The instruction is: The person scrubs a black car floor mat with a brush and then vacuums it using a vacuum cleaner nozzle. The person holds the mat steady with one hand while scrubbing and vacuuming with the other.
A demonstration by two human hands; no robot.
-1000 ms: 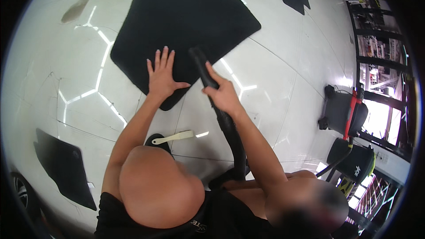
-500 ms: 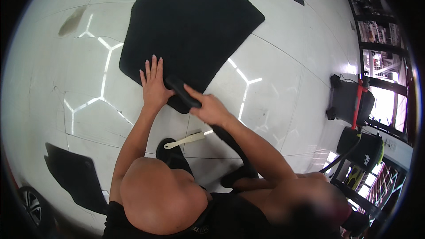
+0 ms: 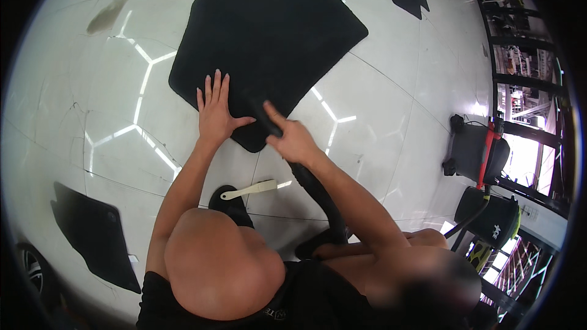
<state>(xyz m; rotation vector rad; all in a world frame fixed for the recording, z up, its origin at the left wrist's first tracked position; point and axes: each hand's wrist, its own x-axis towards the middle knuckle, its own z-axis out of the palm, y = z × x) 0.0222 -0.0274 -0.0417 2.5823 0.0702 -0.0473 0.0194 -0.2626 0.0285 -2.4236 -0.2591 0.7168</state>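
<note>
Pressing and vacuuming a large black carpet floor mat [image 3: 269, 30] on white tile

Left hand [image 3: 215, 113] spread flat on mat's near edge, holding nothing; right hand [image 3: 293, 140] closed around black vacuum hose nozzle [image 3: 264, 119] at mat's near corner; cream plastic brush [image 3: 249, 190] just below mat.

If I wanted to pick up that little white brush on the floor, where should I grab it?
Grab the white brush by its long thin handle, the end nearer the black shoe. It lies flat on the glossy floor, so come down from above and pinch its sides. The wider end, probably the bristle end, points right.
</note>
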